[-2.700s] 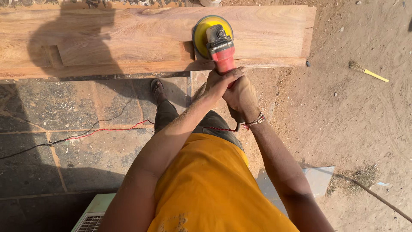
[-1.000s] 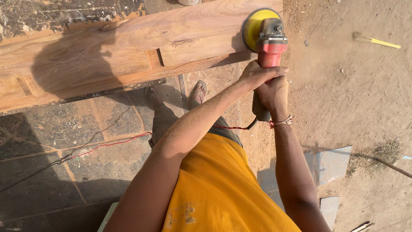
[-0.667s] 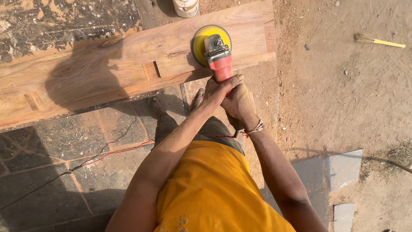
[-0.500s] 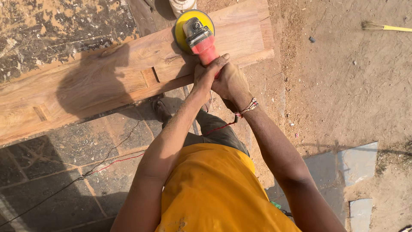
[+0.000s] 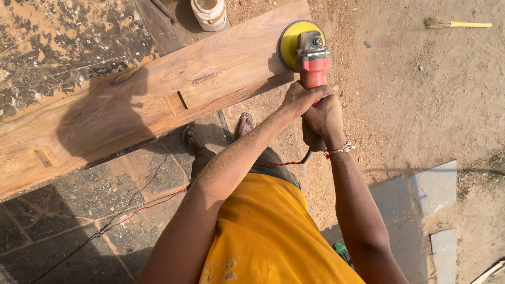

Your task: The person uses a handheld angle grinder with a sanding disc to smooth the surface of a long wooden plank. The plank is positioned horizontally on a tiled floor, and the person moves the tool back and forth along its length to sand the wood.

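Red angle grinder (image 5: 311, 62), yellow disc flat on the long wooden beam's (image 5: 158, 100) right end.

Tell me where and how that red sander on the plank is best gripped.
Grip the red sander by its narrow red neck and dark rear handle, from behind, as the left hand and right hand do. Its yellow disc lies flat on the plank, so avoid that end.

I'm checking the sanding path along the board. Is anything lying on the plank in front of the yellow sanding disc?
Nothing visible does. The red power sander with its yellow disc sits at the right end of the long wooden plank, gripped by the left hand and right hand. The plank's face shows only shallow notches. The white bucket stands beyond it.
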